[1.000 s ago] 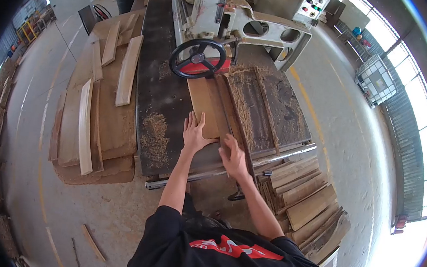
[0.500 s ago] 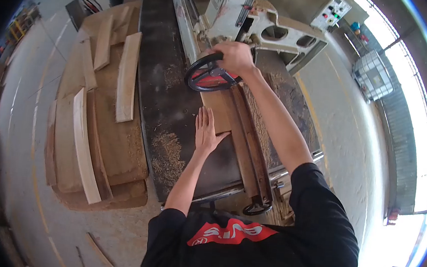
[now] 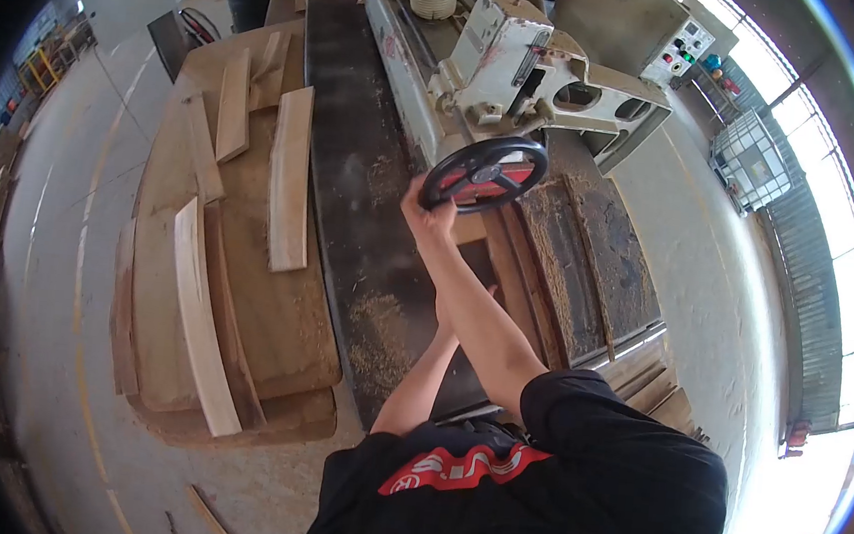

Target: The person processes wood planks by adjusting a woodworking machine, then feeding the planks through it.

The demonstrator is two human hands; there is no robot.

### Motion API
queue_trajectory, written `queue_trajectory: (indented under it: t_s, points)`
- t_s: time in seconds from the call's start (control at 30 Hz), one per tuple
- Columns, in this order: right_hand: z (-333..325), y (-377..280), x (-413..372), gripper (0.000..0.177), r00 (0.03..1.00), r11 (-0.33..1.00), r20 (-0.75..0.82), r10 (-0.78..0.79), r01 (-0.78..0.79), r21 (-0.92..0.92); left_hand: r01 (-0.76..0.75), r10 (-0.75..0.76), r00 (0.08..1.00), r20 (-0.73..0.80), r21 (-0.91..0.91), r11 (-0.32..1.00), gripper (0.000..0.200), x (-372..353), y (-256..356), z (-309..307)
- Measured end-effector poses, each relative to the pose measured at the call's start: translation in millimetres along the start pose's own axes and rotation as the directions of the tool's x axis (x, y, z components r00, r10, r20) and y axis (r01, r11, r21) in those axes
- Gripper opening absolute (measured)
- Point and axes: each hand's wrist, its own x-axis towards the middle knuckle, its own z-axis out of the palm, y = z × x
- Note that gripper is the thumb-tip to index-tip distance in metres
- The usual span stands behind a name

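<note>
A black handwheel (image 3: 484, 174) with a red centre is mounted on the pale machine (image 3: 489, 56). My right hand (image 3: 430, 213) is closed around the wheel's lower left rim. Below it, my left hand (image 3: 491, 290) is mostly hidden behind my right forearm; its thumb shows, stretched out over the dark machine bed beside the brown guide rail (image 3: 536, 281). A flat wooden board (image 3: 470, 230) lies against the rail under the wheel, partly covered by my right hand and the wheel.
To the left, several loose boards (image 3: 291, 181) lie on a large wooden stack (image 3: 291, 342). Sawdust (image 3: 378, 339) covers parts of the bed. A control panel (image 3: 682, 51) stands at the upper right, with a caged white tank (image 3: 753, 162) beyond. Wood strips lie on the floor.
My right hand has moved from the top of the wheel round to its lower left rim. My left hand is now mostly covered by my right forearm. The view has shifted.
</note>
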Motion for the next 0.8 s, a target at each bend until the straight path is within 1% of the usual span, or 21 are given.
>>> queue_trajectory:
  t_s: [0.03,0.1,0.13,0.17,0.2,0.23,0.27,0.3,0.33,0.37,0.4,0.43,0.47,0.5,0.53,0.57,0.6,0.67,0.7,0.77,0.8]
  points:
    - [16.8,31.3,-12.6,0.028,0.990,0.974,-0.063,0.130,-0.115,0.196,-0.019,0.017,0.999,-0.036,-0.051,0.999,0.102,-1.4,10.2,-2.2]
    - [57.2,58.4,-34.6,0.028,0.942,0.887,-0.081,0.325,-0.274,0.372,-0.060,0.047,0.994,-0.103,-0.132,0.989,0.090,-1.6,26.0,-16.0]
    - [69.1,59.4,-44.2,0.028,0.905,0.820,-0.077,0.418,-0.339,0.462,-0.081,0.059,0.989,-0.136,-0.166,0.983,0.084,-2.5,35.6,-27.2]
    - [70.0,57.6,-51.7,0.031,0.874,0.811,-0.083,0.480,-0.405,0.422,-0.107,0.072,0.982,-0.175,-0.199,0.974,0.079,-1.3,46.6,-39.2]
    - [69.1,53.5,-52.9,0.034,0.830,0.792,-0.095,0.549,-0.481,0.377,-0.185,0.137,0.957,-0.255,-0.177,0.967,0.069,-2.0,63.8,-61.2]
    - [62.3,39.4,-49.8,0.041,0.877,0.908,-0.244,0.414,-0.418,0.038,-0.258,0.200,0.922,-0.332,-0.143,0.955,0.059,-3.7,82.4,-83.9]
    - [58.7,39.8,-67.5,0.051,0.953,0.824,-0.204,0.224,-0.297,-0.482,-0.282,0.281,0.882,-0.377,0.055,0.958,0.053,-14.1,77.7,-114.2]
    - [65.1,33.2,-91.5,0.054,0.914,0.608,-0.059,0.400,-0.313,-0.729,-0.256,0.339,0.844,-0.416,0.242,0.936,0.046,-27.0,71.5,-146.9]
    - [87.7,20.2,-106.8,0.052,0.843,0.324,-0.074,0.532,-0.284,-0.903,-0.258,0.412,0.773,-0.483,0.353,0.899,0.037,-42.5,74.0,-191.1]
    - [109.5,25.0,-144.2,0.049,0.990,-0.119,-0.074,0.123,-0.059,-0.991,-0.156,0.442,0.714,-0.543,0.492,0.856,0.039,-63.4,64.6,-230.9]
    - [115.9,1.5,-159.2,0.046,0.983,-0.298,-0.011,0.183,0.045,-0.954,0.041,0.389,0.706,-0.591,0.583,0.811,0.039,-85.2,65.4,-273.8]
    - [116.9,-37.8,-167.4,0.046,0.987,-0.330,-0.041,0.155,0.013,-0.944,0.271,0.340,0.687,-0.642,0.661,0.700,0.055,-107.2,51.6,-313.7]
    - [113.1,-71.9,-177.2,0.045,0.991,-0.357,-0.051,0.126,-0.003,-0.934,0.563,0.172,0.633,-0.755,0.601,0.568,0.069,-124.2,51.2,-346.5]
    - [107.6,-90.6,-198.5,0.043,1.000,-0.463,-0.022,-0.018,-0.027,-0.886,0.781,0.033,0.526,-0.850,0.498,0.376,0.083,-140.0,52.8,-374.3]
    - [103.9,-108.0,-221.6,0.041,0.987,-0.560,0.040,-0.157,-0.055,-0.827,0.851,-0.006,0.465,-0.885,0.446,0.278,0.098,-155.2,47.9,-400.2]
    - [91.5,-135.1,-243.5,0.039,0.977,-0.588,0.094,-0.192,-0.038,-0.808,0.901,-0.032,0.406,-0.913,0.394,0.182,0.113,-166.5,46.4,-421.1]
    - [77.3,-164.2,-261.6,0.036,0.960,-0.615,0.158,-0.231,-0.018,-0.788,0.896,-0.142,0.425,-0.894,0.393,0.207,0.117,-171.3,48.3,-436.4]
    - [59.7,-196.6,-306.3,0.031,0.959,-0.542,0.091,-0.269,-0.073,-0.837,0.881,-0.356,0.468,-0.809,0.398,0.255,0.125,-180.0,58.5,-458.1]
    - [48.5,-205.1,-319.0,0.031,0.951,-0.560,0.109,-0.289,-0.075,-0.825,0.870,-0.326,0.459,-0.826,0.345,0.353,0.123,-183.1,49.5,-465.0]
    - [25.3,-219.2,-348.9,0.031,0.933,-0.590,0.132,-0.336,-0.098,-0.802,0.860,-0.442,0.461,-0.769,0.266,0.435,0.116,-187.1,39.8,-487.1]
    - [16.3,-221.8,-362.9,0.031,0.943,-0.621,0.158,-0.294,-0.063,-0.781,0.857,-0.497,0.463,-0.734,0.227,0.463,0.113,-193.1,39.6,-490.5]
